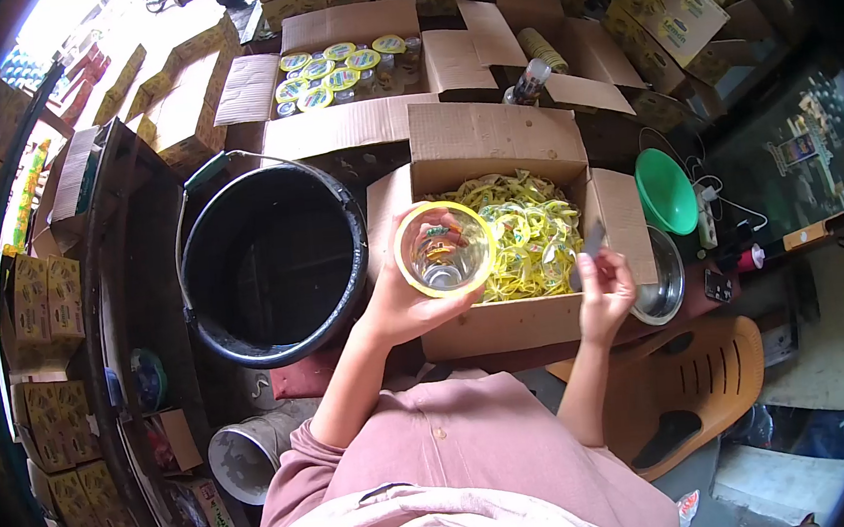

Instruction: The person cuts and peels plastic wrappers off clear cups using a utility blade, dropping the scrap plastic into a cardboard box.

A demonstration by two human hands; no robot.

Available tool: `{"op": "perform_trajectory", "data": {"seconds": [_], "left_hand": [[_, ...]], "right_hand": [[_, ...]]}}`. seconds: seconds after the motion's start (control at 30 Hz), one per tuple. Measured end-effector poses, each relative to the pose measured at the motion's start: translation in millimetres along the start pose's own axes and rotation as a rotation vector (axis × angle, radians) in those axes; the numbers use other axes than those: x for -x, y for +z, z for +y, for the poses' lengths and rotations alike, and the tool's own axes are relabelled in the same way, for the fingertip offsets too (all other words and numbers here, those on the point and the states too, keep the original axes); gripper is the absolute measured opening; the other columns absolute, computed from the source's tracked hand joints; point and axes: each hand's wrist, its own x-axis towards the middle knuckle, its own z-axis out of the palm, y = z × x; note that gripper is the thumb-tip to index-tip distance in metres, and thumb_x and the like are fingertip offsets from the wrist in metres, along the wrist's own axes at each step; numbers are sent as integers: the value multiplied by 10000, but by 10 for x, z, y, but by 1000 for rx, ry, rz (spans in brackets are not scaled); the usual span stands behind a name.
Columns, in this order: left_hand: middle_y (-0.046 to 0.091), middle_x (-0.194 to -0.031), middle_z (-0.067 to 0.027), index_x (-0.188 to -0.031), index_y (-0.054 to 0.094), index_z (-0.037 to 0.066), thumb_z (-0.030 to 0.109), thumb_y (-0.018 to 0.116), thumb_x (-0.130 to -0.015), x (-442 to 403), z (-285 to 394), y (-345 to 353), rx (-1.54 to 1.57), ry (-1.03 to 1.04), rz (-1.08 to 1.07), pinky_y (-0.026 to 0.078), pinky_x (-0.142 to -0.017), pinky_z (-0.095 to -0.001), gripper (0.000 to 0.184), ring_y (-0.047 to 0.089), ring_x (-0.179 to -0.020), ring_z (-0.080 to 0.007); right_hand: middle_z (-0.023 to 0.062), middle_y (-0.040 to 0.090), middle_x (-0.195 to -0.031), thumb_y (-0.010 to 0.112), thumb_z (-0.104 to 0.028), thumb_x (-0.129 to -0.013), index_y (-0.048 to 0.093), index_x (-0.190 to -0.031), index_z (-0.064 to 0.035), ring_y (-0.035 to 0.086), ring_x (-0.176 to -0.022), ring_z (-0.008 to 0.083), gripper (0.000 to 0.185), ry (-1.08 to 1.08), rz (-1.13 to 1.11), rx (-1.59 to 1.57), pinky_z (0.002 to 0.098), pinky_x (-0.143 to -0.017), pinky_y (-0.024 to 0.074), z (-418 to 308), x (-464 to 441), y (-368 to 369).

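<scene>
My left hand [407, 300] is wrapped round a clear plastic cup [447, 271] with a yellow rim. The cup's open mouth faces me, and through it show fingers and a coloured print on the wall. My right hand [606, 298] is closed on a small knife [594, 238], its short grey blade pointing up; the handle is mostly hidden by the fingers. Below and between both hands, an open cardboard box [496, 135] holds a heap of yellow and clear plastic strips [530, 239]. The knife is apart from the cup.
A big black bucket [197, 328] stands left of the strip box. Behind is a carton [355, 124] of cups with yellow lids [340, 52]. A green bowl [667, 192] and a metal basin [673, 287] lie right, with an orange chair [703, 379] nearer me.
</scene>
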Motion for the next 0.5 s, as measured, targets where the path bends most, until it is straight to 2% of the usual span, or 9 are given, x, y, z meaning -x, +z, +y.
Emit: {"op": "perform_trajectory", "data": {"seconds": [0.03, 0.07, 0.2, 0.43, 0.5], "left_hand": [[395, -1096, -84, -1182, 354, 22, 71, 745, -602, -3, 27, 26, -3, 1, 12, 411, -864, -295, 701, 455, -1029, -165], [428, -1106, -114, -1213, 287, 10, 82, 769, -605, -3, 27, 20, -84, 46, -6, 440, -842, -299, 779, 495, -993, -186], [426, -1110, -116, -1223, 292, 3, 81, 763, -608, 9, 132, 35, -117, 9, -34, 433, -851, -299, 778, 492, -1000, -193], [411, -1117, -112, -1233, 310, 1, 76, 754, -615, 17, 120, 9, -128, 19, -68, 425, -856, -297, 765, 482, -1004, -193], [411, -1111, -111, -1235, 311, 1, 75, 754, -615, 16, 119, 8, -119, 20, -72, 425, -854, -296, 766, 483, -996, -191]], "right_hand": [[39, 583, -759, 649, 29, -727, 605, -877, -10, 545, -669, 81, 161, -57, -54, -4, 207, -591, 440, -183, 55, 134], [44, 580, -755, 653, 27, -721, 607, -867, -16, 549, -670, 95, 160, -159, -95, -9, 217, -587, 441, -334, 107, 255], [64, 589, -738, 671, 30, -691, 624, -840, -33, 568, -662, 151, 168, -455, -187, 41, 245, -583, 447, -695, 188, 539], [64, 598, -730, 679, 42, -679, 642, -833, -34, 583, -663, 150, 176, -471, -186, 47, 253, -592, 464, -738, 224, 603], [65, 571, -741, 657, 69, -686, 621, -834, 2, 554, -685, 148, 167, -459, -206, 42, 246, -612, 455, -746, 242, 600]]}}
